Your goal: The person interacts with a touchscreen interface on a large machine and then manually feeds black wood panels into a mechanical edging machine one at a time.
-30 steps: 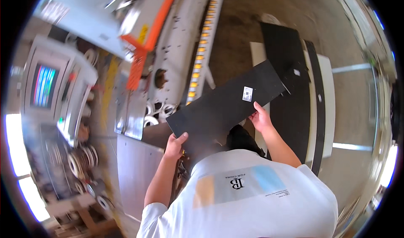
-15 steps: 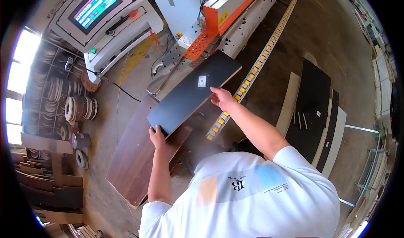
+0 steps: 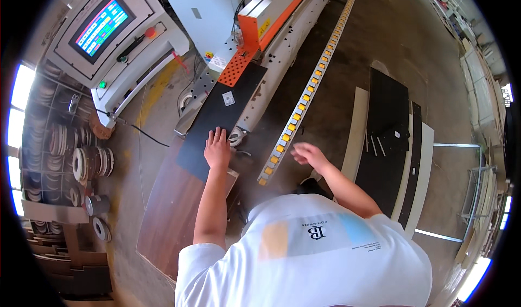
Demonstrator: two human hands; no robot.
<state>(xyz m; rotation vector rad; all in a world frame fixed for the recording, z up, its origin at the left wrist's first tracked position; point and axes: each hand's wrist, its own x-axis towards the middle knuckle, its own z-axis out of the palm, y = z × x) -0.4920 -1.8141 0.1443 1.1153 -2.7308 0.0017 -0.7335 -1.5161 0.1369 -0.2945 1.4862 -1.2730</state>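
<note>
Your left hand (image 3: 218, 148) lies flat, fingers spread, pressing on the near end of the long flat black rectangular board (image 3: 221, 119), which rests on the infeed bed of the white and orange edge-banding machine (image 3: 260, 24) and stretches away from your palm toward the perforated orange plate (image 3: 234, 68). Your right hand (image 3: 306, 154) hovers open and empty off to the side, holding nothing, just past the row of yellow and white rollers (image 3: 304, 92) that runs beside the board. The panel looks stiff and moderately heavy for its thinness; it should not flex much, but its smooth dark face is probably slippery under a flat palm, so downward pressure rather than a pinch seems the better control. Its edges and corners are the likely weak spots and could chip if knocked against the machine's fence. Just under your wrist lies a larger brown wood-grain sheet (image 3: 173, 214), and well off beyond your right hand a stack of black and white panels (image 3: 388, 144) sits on the concrete floor (image 3: 412, 52).
</note>
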